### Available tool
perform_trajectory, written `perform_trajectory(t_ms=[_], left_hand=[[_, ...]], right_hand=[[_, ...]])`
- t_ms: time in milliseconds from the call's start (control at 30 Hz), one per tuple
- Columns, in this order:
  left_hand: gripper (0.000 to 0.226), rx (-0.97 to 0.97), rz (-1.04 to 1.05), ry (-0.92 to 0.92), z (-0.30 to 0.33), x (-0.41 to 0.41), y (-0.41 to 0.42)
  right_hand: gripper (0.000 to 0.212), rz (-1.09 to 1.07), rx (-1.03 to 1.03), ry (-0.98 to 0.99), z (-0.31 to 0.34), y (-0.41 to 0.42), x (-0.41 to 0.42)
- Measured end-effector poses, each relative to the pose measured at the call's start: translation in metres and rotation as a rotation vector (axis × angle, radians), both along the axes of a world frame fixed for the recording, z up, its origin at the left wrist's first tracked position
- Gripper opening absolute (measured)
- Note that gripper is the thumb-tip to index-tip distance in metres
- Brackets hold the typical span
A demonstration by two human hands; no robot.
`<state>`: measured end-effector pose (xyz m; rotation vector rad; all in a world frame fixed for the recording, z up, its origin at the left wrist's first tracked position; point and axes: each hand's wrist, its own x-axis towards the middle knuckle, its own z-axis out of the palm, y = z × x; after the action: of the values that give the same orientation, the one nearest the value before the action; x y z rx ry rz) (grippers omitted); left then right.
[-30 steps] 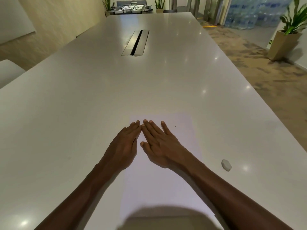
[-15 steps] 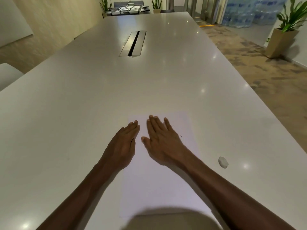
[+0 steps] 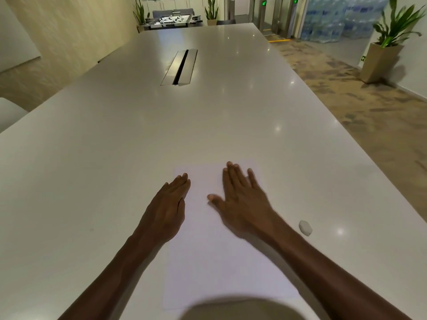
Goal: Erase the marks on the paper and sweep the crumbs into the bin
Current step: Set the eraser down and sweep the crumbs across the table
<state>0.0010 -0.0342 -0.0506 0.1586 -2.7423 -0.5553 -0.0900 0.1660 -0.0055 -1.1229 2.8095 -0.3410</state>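
Note:
A white sheet of paper (image 3: 221, 262) lies flat on the long white table (image 3: 115, 158), close to its near edge. My left hand (image 3: 166, 209) rests palm down on the paper's left edge, fingers together, holding nothing. My right hand (image 3: 242, 202) lies flat on the paper's upper right part with fingers slightly spread; it looks a little blurred. A small white eraser (image 3: 305, 227) sits on the table to the right of the paper, apart from my right wrist. I cannot make out marks or crumbs on the paper, and no bin is in view.
A metal cable slot (image 3: 180, 66) is set into the table's middle, far ahead. The table's right edge runs diagonally past the eraser, with carpet beyond. A potted plant (image 3: 383, 56) stands at the far right. A rounded pale shape (image 3: 240, 308) fills the bottom edge.
My right hand has slid right and forward across the paper, away from my left hand, which had been touching it fingertip to fingertip. The left hand has stayed almost where it was.

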Motion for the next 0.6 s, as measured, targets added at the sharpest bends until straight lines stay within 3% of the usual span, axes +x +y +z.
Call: perform_trajectory(t_ms=[167, 433, 600], left_hand=[[0.063, -0.006, -0.001, -0.003, 0.002, 0.0, 0.002], [0.063, 0.009, 0.0, -0.001, -0.003, 0.0, -0.002], [0.065, 0.006, 0.003, -0.011, -0.002, -0.001, -0.001]], right_hand=[[0.082, 0.185, 0.07, -0.063, -0.012, -0.011, 0.026], [0.084, 0.018, 0.106, 0.006, -0.009, 0.036, -0.016], [0.074, 0.266, 0.01, -0.04, 0.004, 0.048, 0.027]])
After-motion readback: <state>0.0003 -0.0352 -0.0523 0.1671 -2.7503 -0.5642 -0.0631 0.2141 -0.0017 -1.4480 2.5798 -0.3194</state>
